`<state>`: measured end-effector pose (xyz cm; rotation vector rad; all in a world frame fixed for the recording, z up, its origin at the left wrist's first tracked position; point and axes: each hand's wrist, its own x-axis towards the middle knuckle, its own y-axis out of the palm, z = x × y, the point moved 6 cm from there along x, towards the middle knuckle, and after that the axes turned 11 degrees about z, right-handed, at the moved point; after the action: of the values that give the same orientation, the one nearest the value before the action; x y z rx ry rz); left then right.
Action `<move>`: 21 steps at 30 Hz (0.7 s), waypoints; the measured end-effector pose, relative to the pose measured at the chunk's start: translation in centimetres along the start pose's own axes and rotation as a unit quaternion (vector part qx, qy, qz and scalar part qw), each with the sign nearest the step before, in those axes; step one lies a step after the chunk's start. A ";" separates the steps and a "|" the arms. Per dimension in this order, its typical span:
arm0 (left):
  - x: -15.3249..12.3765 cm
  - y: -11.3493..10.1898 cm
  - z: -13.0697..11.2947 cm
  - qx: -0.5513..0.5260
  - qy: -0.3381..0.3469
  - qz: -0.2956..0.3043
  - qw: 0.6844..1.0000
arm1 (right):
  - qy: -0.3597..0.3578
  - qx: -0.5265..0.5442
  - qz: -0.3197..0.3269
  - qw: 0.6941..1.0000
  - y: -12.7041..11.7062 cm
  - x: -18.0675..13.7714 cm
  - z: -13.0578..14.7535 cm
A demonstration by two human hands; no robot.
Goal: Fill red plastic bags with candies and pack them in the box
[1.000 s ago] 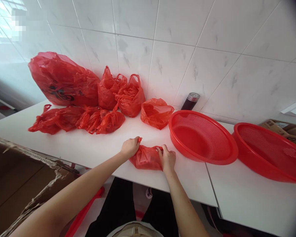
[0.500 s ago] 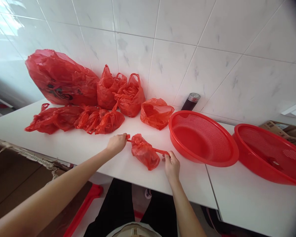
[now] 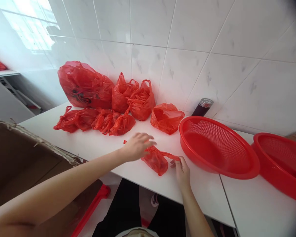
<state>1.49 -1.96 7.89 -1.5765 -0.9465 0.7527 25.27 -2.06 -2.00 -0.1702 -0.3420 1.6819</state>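
Observation:
A small filled red plastic bag (image 3: 156, 162) lies on the white table in front of me. My right hand (image 3: 182, 168) pinches one of its handles and draws it out to the right. Over the bag's left end hovers my left hand (image 3: 138, 146), its fingers apart and holding nothing. The other handle's tip shows just left of that hand. What is inside the bag cannot be made out through the thin plastic.
Behind stand several filled red bags (image 3: 141, 102), a large printed bag (image 3: 86, 86) and an open-topped red bag (image 3: 166, 119). To the right are a red colander (image 3: 218, 144), a second red basin (image 3: 281, 164) and a dark flask (image 3: 202, 107). A cardboard box (image 3: 22, 158) stands left.
My left hand has let go of the left handle and moved right, above the bag. The right hand still grips its handle. The view has turned left.

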 end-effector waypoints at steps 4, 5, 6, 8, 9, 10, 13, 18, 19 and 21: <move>1.6 2.6 -2.5 0.016 0.112 0.059 0.992 | 0.004 0.032 -0.010 0.999 -0.1 -0.2 -0.4; 1.9 2.7 -2.3 0.012 0.098 0.050 0.994 | 0.003 0.036 -0.015 0.999 -0.2 -0.2 -0.4; 2.0 2.6 -2.2 0.006 0.084 0.039 0.996 | 0.001 0.042 -0.023 0.999 -0.3 -0.2 -0.4; 2.1 1.6 -1.7 -0.014 0.043 0.005 0.999 | -0.008 0.064 -0.051 0.997 -0.6 -0.3 -0.4; 1.9 0.8 -1.3 -0.028 0.015 -0.016 0.999 | -0.012 0.078 -0.067 0.995 -0.7 -0.4 -0.4; 1.6 0.0 -0.9 -0.044 -0.015 -0.036 0.998 | -0.016 0.089 -0.079 0.993 -0.8 -0.4 -0.3; 0.4 -1.6 0.5 -0.102 -0.092 -0.069 0.988 | -0.012 0.088 -0.077 0.993 -0.6 -0.4 -0.4; -1.2 -2.1 3.6 -0.239 -0.189 -0.118 0.945 | 0.001 0.059 -0.049 0.997 -0.3 0.2 -0.8; -1.4 -2.0 4.0 -0.273 -0.196 -0.125 0.934 | -0.001 0.063 -0.046 0.997 -0.1 0.2 -0.7; -1.4 -1.5 4.0 -0.344 -0.193 -0.124 0.911 | 0.002 0.091 -0.035 0.995 0.6 0.2 -0.1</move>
<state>-2.88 -1.15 8.53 -1.8775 -1.8156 0.5833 24.72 -1.93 -2.26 -0.0253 -0.1880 1.6336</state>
